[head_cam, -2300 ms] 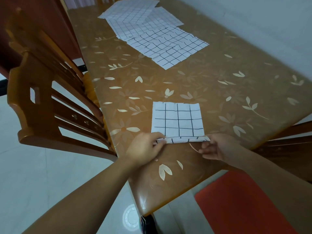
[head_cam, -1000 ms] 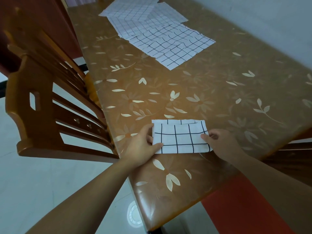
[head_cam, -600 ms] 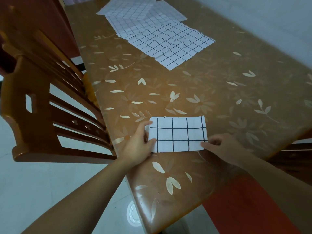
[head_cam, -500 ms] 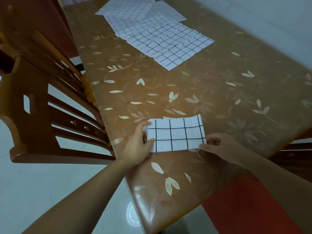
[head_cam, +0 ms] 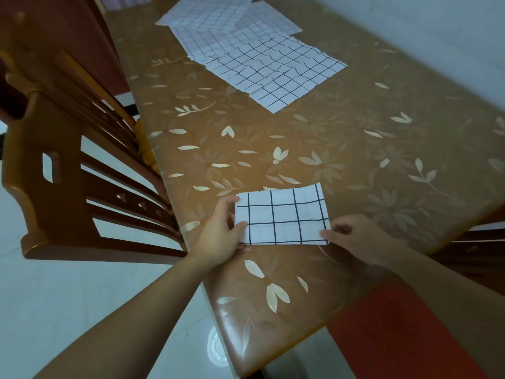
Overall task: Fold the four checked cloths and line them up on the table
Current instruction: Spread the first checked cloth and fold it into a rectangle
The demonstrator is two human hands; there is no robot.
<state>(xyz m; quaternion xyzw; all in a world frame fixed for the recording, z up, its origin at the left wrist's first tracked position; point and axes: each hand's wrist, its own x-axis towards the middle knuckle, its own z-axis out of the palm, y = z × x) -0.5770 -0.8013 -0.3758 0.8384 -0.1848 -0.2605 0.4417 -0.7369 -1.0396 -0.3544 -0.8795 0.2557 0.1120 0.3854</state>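
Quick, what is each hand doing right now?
Left hand: grip pinching the left edge of the folded checked cloth.
Right hand: grip pinching the cloth's near right corner.

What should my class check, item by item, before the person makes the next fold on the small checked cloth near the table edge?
1. Folded white cloth with black grid lines lies flat on the brown flower-patterned table: ok.
2. Left hand pinches the cloth's left edge: ok.
3. Right hand holds the near right corner: ok.
4. Layer edges aligned: not ok; a sliver of a lower layer shows along the far edge.
5. Bare table beyond the cloth for lining up: ok.
6. Remaining unfolded checked cloths waiting at the far end: ok; their count cannot be told, as they overlap.
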